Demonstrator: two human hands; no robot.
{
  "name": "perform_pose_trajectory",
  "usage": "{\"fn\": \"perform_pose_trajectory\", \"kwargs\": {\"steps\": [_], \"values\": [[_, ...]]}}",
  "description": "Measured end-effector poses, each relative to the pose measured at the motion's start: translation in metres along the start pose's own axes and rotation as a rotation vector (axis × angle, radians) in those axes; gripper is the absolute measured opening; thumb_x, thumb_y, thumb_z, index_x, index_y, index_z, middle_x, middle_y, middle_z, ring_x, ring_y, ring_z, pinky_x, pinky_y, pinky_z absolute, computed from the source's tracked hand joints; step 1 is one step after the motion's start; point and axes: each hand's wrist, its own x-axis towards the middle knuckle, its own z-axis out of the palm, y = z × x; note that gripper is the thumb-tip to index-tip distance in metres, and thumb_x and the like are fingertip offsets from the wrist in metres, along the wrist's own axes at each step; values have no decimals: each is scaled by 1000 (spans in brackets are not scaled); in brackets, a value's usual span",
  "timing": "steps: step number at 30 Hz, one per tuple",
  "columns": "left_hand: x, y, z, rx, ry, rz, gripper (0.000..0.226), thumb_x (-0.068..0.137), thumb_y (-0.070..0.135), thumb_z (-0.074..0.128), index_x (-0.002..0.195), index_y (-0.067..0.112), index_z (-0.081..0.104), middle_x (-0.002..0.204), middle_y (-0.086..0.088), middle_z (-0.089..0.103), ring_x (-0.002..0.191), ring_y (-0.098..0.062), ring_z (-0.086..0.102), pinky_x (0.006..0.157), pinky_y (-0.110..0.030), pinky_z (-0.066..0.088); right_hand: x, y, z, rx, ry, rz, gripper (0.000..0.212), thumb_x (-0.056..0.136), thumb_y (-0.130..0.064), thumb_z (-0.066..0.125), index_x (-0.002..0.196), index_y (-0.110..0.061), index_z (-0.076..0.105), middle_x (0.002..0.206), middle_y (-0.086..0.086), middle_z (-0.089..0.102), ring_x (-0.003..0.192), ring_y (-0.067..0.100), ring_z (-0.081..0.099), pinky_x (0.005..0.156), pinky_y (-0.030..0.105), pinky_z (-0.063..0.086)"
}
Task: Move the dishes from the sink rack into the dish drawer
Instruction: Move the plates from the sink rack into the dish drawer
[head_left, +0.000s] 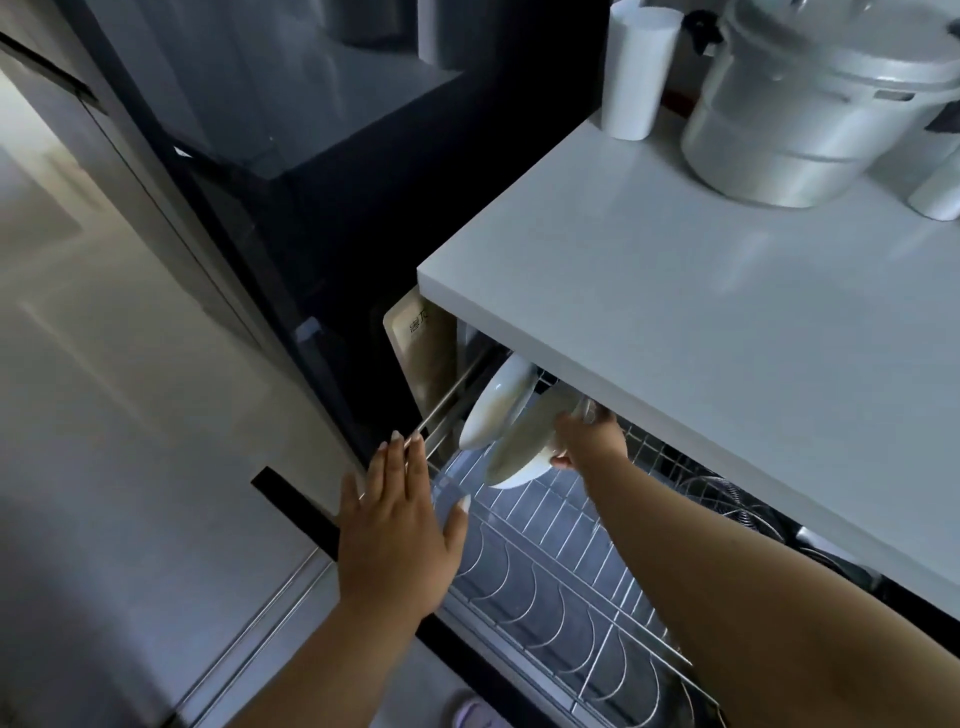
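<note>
1. We see two white plates in the pulled-out dish drawer (561, 571), at its far end, just under the countertop (701, 338) edge.
2. The far plate (498, 402) is glossy white, stands on edge and leans left toward the drawer's side rail.
3. The near plate (524, 447) is the same white, tilted, with its lower rim down at the wire rack. It overlaps the far plate; we cannot tell whether they touch.
4. Right hand (589, 436): reaching in under the counter, fingers curled over the near plate's upper edge and thumb under its lower rim, so it grips the plate.
5. Left hand (400, 525): flat, fingers straight and spread, holding nothing, over the drawer's left front corner. Fingertips lie at the metal side rail; contact is unclear.
6. Drawer interior: chrome wire rack with curved plate dividers, the near slots unfilled. A round wire basket (727, 506) sits on the right, half hidden under the counter.
7. In the way: the countertop overhang covers the back of the drawer and the right hand's fingertips.
8. On the counter: a big metal pot (810, 104) with lid and a white cup (636, 73) beside it.
9. Left of the drawer: a dark appliance panel (260, 208) and a beige board (421, 348) standing in the gap beside the drawer.
</note>
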Motion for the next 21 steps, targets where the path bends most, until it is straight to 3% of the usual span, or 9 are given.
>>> {"fn": "perform_pose_trajectory", "kwargs": {"steps": [3,8,12,14,16,19,21], "values": [[1,1,-1,1,-20,-15,81,91,61,22,145,4,39,146,-17,45,131,-32,48,105,-55,36,5,-11,6,-29,15,22,16,90,-28,54,96,-15,45,62,2,61,79,29,73,79,34,54],[3,1,-2,-12,-40,-56,81,88,60,26,142,4,44,143,-17,49,129,-32,51,106,-54,36,17,-22,19,-57,-7,37,21,92,-30,52,75,-18,48,60,-2,59,77,27,73,83,31,54],[5,1,-2,-10,-60,-45,78,85,59,30,137,4,51,137,-17,55,123,-32,56,102,-56,40,28,-30,27,-104,-48,11,18,95,-28,47,79,-21,52,66,-8,60,60,12,66,70,22,51],[6,1,-1,-9,-61,-37,77,84,57,33,135,5,53,135,-17,57,122,-32,57,101,-56,41,36,-31,30,-131,-56,-15,15,95,-30,46,85,-23,55,68,-11,61,55,7,65,73,22,52],[7,1,1,-17,-35,-34,76,83,57,32,136,6,52,136,-16,56,123,-31,56,103,-55,40,40,-33,32,-159,-45,-37,20,95,-31,44,79,-25,55,71,-11,63,39,4,59,62,16,46],[7,3,-1,-27,-60,-51,82,83,61,21,146,11,39,147,-12,45,135,-27,44,112,-50,29,39,-36,33,-187,-24,-38,22,96,-35,42,79,-27,53,74,-11,65,27,1,52,51,17,34],[8,3,-2,-11,-73,-33,88,80,63,7,153,15,20,158,-8,28,144,-23,27,118,-46,14,39,-31,33,-176,15,-51,20,94,-35,45,78,-25,52,73,-7,66,32,3,56,50,18,36]]}}
